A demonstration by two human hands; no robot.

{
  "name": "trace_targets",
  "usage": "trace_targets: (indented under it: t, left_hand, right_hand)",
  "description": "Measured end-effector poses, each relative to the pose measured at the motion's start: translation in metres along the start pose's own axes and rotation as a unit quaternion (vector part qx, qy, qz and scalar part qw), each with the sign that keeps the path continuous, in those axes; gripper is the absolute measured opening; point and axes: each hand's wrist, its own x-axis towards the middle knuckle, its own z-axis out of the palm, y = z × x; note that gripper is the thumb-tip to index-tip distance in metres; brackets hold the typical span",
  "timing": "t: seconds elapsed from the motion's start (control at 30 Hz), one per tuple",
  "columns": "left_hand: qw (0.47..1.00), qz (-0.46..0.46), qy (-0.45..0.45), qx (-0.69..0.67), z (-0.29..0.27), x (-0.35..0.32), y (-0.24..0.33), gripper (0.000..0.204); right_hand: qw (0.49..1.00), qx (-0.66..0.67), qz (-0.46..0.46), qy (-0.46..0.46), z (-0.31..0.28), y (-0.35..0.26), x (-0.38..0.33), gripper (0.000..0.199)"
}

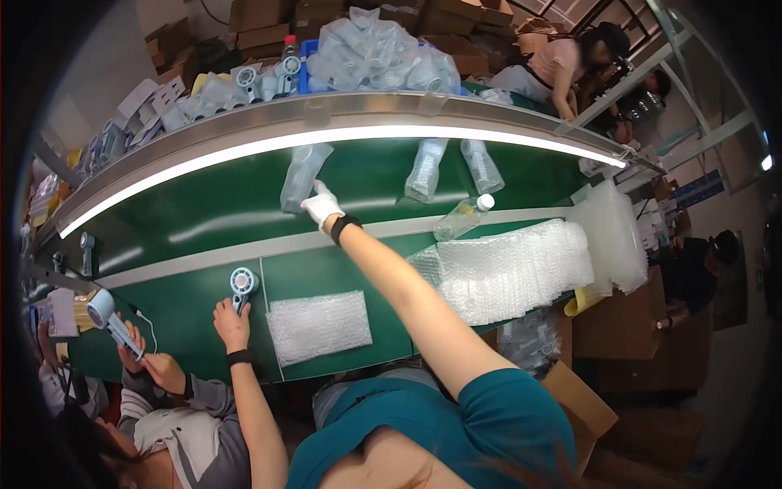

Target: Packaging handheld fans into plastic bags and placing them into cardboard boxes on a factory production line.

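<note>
My left hand (232,328), bare with a black wristband, is closed around the handle of a light blue handheld fan (243,282). The fan's round head points away from me over the green bench. Reaching far forward, my gloved right hand (324,207) grips the near edge of a translucent bubble-wrap pouch (305,176) on the green belt; part of its fingers is hard to see. A flat bubble-wrap bag (319,328) lies on the bench between my arms. To the right is a long row of overlapping bubble-wrap bags (509,273).
Two wrapped pouches (425,171) lie farther right on the belt, near a clear bottle (464,218) with a white cap. At left, a co-worker's hands hold another fan (103,310). A light bar (342,135) spans the belt; above it stands a blue crate (306,69) of wrapped items.
</note>
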Motion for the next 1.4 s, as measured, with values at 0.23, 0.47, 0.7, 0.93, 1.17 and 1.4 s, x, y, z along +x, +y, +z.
trace_targets:
  t: [0.23, 0.47, 0.7, 0.93, 1.17, 1.4]
  left_hand:
    - [0.991, -0.001, 0.033, -0.13, -0.085, -0.001, 0.12, 0.027]
    - [0.96, 0.118, 0.063, -0.247, -0.094, -0.035, 0.195, 0.036]
    - [0.951, 0.09, -0.01, -0.297, -0.102, -0.066, 0.234, 0.044]
    - [0.928, 0.194, 0.122, -0.295, -0.112, -0.084, 0.26, 0.055]
    - [0.828, -0.041, -0.165, -0.534, -0.048, -0.118, 0.199, 0.041]
    - [0.969, 0.057, -0.046, -0.235, 0.036, -0.125, 0.171, 0.025]
  right_hand:
    - [0.897, -0.238, -0.373, 0.014, -0.039, -0.04, -0.132, 0.067]
    - [0.786, -0.422, -0.445, 0.083, -0.065, -0.099, -0.162, 0.059]
    - [0.885, -0.338, -0.309, 0.084, -0.085, -0.103, -0.176, 0.029]
    - [0.912, 0.396, -0.103, -0.011, -0.082, -0.07, -0.209, 0.06]
    - [0.743, 0.583, 0.246, -0.216, -0.131, -0.058, -0.226, 0.038]
    - [0.866, 0.426, 0.219, -0.142, -0.128, -0.057, -0.257, 0.031]
